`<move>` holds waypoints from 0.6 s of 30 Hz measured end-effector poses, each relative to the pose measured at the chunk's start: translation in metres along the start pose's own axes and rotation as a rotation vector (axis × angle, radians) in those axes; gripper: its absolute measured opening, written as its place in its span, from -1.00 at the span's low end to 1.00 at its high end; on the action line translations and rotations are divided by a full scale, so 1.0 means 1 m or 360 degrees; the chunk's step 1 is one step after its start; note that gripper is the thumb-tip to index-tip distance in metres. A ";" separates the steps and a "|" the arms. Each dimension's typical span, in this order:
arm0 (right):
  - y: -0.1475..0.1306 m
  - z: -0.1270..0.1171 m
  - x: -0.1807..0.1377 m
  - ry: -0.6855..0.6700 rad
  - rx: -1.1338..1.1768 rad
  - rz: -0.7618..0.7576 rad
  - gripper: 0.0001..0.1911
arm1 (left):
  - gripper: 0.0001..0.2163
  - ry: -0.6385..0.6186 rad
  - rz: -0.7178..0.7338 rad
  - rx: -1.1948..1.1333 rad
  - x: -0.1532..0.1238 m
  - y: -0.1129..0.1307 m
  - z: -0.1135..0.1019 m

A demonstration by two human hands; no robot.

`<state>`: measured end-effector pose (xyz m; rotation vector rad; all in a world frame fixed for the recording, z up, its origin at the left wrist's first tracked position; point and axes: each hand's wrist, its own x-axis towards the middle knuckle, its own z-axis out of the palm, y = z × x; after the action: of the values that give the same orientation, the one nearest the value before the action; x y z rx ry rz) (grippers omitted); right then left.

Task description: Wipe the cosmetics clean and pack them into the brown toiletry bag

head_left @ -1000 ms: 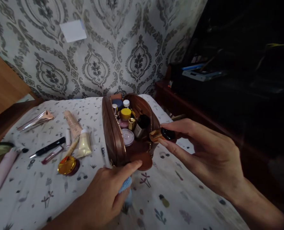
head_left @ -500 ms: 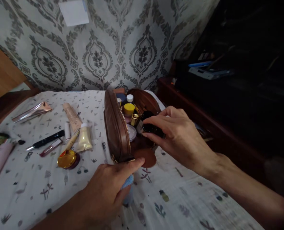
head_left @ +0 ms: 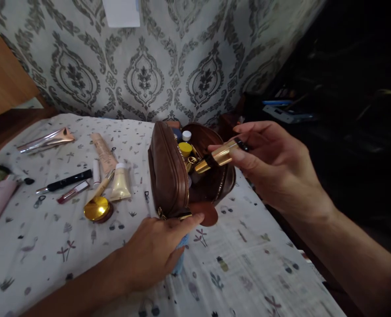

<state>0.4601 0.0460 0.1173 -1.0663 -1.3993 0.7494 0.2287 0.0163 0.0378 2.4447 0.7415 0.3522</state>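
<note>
A brown makeup bag stands unzipped on the patterned sheet, with a yellow-lidded jar, a white-capped bottle and other cosmetics inside. Above its right side, my right hand is closed around a gold and black lipstick tube, pinched between thumb and fingers and tilted. My left hand grips the bag's near end, its index finger along the round brown flap. A fuzzy light-blue item shows beneath that hand, partly hidden.
Left of the bag lie a gold-lidded jar, a cream tube, a beige tube, a black pen-like tube, a rose-gold tube and a pink bottle. A patterned wall rises behind; dark furniture borders the right.
My right hand has come up and to the right out of the bag, bringing the gold and black tube into sight. My left hand stays at the bag's near end. The view has shifted slightly.
</note>
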 end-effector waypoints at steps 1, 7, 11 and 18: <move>-0.001 0.002 0.001 0.0009 0.0157 0.0075 -0.64 | -0.41 -0.0001 -0.0001 0.0005 0.000 0.000 0.000; -0.002 0.006 0.011 -0.0202 0.0013 0.0284 -0.60 | -0.37 -0.0045 -0.0019 0.0081 0.000 -0.002 0.003; 0.002 0.007 0.021 -0.0623 -0.0628 0.0168 -0.72 | -0.38 -0.0043 -0.0017 0.0131 -0.001 -0.003 0.004; 0.004 0.019 0.031 -0.1404 -0.1730 -0.0338 -0.83 | -0.38 -0.0003 0.0029 0.0162 -0.003 -0.006 0.009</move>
<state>0.4442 0.0789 0.1239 -1.4010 -2.8028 0.2297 0.2273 0.0151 0.0267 2.5485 0.7539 0.3268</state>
